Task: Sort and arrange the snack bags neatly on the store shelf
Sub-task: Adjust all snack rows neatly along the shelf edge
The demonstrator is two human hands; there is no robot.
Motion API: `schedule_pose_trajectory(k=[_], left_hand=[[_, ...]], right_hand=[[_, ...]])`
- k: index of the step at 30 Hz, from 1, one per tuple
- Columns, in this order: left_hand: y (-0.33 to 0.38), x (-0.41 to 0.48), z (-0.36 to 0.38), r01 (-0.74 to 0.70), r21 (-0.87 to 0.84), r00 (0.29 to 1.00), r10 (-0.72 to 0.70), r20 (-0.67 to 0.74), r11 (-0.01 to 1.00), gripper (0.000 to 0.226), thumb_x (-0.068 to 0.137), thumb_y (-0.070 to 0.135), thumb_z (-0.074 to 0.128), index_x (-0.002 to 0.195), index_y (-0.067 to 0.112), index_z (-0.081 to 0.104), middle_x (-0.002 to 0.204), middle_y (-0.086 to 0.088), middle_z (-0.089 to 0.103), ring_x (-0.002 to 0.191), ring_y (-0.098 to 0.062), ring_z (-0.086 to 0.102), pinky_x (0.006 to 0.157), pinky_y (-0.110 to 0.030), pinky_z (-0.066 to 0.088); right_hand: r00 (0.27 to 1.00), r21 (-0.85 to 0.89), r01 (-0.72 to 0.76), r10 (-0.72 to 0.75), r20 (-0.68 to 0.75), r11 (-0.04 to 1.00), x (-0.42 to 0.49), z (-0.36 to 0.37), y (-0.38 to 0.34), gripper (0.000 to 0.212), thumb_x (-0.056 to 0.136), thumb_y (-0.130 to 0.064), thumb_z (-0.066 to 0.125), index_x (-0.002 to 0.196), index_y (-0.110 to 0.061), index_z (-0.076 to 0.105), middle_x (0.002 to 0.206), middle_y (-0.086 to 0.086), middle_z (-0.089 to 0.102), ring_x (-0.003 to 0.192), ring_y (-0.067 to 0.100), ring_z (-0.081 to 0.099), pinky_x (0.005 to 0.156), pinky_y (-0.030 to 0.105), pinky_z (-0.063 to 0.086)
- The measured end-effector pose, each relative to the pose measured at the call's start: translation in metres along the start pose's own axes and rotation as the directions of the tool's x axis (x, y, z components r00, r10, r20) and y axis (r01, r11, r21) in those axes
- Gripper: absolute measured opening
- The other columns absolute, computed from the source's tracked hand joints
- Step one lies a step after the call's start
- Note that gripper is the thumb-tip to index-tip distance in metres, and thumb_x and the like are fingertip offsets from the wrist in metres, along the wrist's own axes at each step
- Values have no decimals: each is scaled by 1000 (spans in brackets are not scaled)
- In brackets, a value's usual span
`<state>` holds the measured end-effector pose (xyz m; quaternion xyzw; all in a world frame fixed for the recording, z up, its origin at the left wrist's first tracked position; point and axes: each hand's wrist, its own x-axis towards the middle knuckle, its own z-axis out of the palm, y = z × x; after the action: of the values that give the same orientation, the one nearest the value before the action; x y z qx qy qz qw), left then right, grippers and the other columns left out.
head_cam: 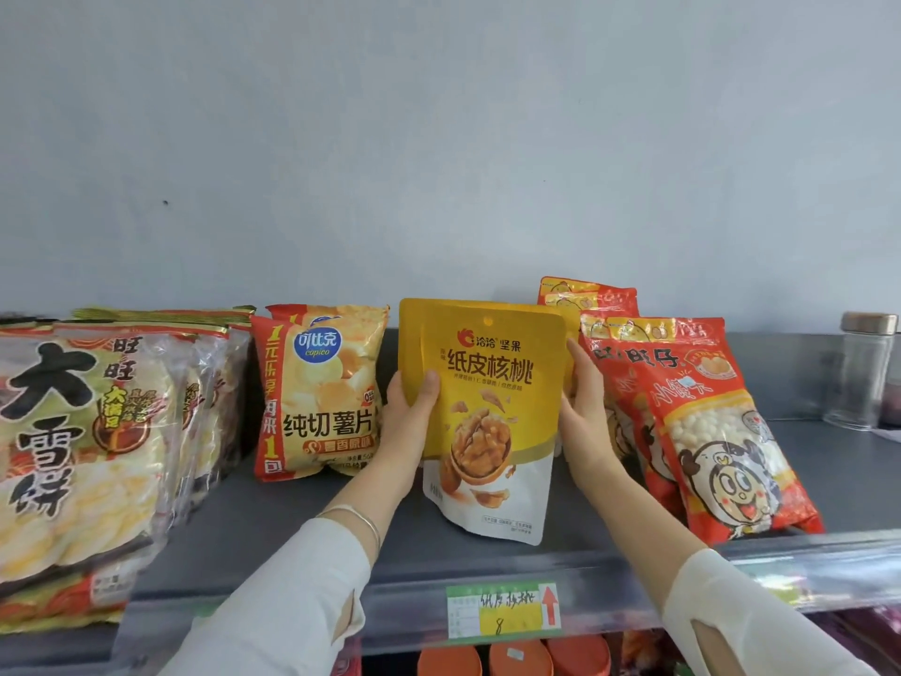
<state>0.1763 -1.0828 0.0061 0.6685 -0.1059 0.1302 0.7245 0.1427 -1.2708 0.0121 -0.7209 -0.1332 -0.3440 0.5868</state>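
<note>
A yellow walnut bag stands upright in the middle of the grey shelf. My left hand grips its left edge, thumb on the front. My right hand holds its right edge, fingers reaching behind it. Another yellow bag stands just behind the front one. To the left stand yellow potato chip bags. Further left are large rice cracker bags. On the right lean red bags of small white puffs, with more red bags behind them.
A clear glass bottle with a metal cap stands at the far right of the shelf. A green and yellow price tag hangs on the shelf's front rail. Orange lids show on the shelf below. A pale wall backs the shelf.
</note>
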Motion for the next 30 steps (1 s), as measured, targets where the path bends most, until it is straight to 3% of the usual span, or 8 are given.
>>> schedule_pose_trajectory(k=[3, 6, 11, 14, 17, 23, 26, 30], left_hand=[[-6, 5, 4, 64, 93, 997, -60, -52, 994, 115, 46, 98, 41, 140, 32, 33, 138, -2, 45, 128, -29, 43, 104, -56, 35], [8, -10, 13, 77, 182, 995, -66, -70, 980, 114, 53, 90, 42, 148, 34, 15, 148, -6, 25, 136, -35, 28, 109, -58, 25], [3, -14, 17, -36, 232, 995, 14, 95, 972, 120, 65, 61, 71, 147, 37, -12, 157, -2, 9, 144, -24, 14, 116, -49, 18], [-1, -13, 18, -76, 185, 994, 59, 97, 980, 109, 63, 55, 78, 147, 35, 10, 149, 0, 31, 136, -22, 33, 111, -49, 30], [0, -16, 27, -114, 252, 993, 111, 27, 961, 75, 69, 51, 74, 127, 25, 34, 127, -2, 50, 118, -23, 50, 98, -44, 45], [0, -14, 32, -130, 356, 990, 141, -6, 925, 55, 88, 52, 53, 128, 20, 33, 127, -2, 51, 115, -24, 51, 90, -37, 43], [3, -2, 25, -92, 305, 988, 124, -87, 948, 58, 88, 65, 31, 125, 21, 38, 127, -5, 53, 115, -29, 52, 98, -47, 41], [11, 25, 11, -37, 293, 974, 101, -205, 955, 73, 92, 61, 26, 147, 15, 24, 154, -14, 22, 141, -31, 22, 114, -50, 20]], right_hand=[[989, -33, -95, 98, 113, 995, 1, 6, -1, 63, 76, -37, 68, 135, -27, 46, 126, -4, 59, 110, 9, 58, 89, 26, 48], [964, 104, -263, 266, -14, 959, 5, 13, -10, 12, 97, -16, 48, 92, -23, 56, 87, -5, 58, 85, 16, 57, 79, 29, 47], [908, 315, -400, 419, 8, 860, 13, 12, -8, 32, 100, -17, 39, 72, -24, 52, 63, -7, 60, 65, 11, 51, 60, 25, 40], [879, 472, -448, 470, 78, 759, 11, 5, -8, 34, 98, -43, 43, 96, -20, 68, 88, 4, 74, 81, 23, 69, 75, 36, 53], [895, 522, -405, 443, 56, 751, 10, -1, -6, 63, 86, -67, 43, 131, -25, 56, 121, 7, 67, 108, 27, 65, 96, 48, 49], [968, 118, -248, 242, 66, 962, 5, 4, -4, 74, 83, -16, 72, 144, -23, 31, 127, 0, 59, 106, 11, 61, 77, 21, 51], [967, 155, -242, 250, -38, 958, 6, 6, -7, 79, 84, -19, 72, 147, -26, 25, 127, 4, 54, 108, 19, 59, 77, 26, 53], [980, 58, -187, 190, -57, 981, -3, 11, -4, 102, 73, -42, 77, 151, -33, 12, 138, -8, 41, 126, 13, 42, 108, 40, 37]])
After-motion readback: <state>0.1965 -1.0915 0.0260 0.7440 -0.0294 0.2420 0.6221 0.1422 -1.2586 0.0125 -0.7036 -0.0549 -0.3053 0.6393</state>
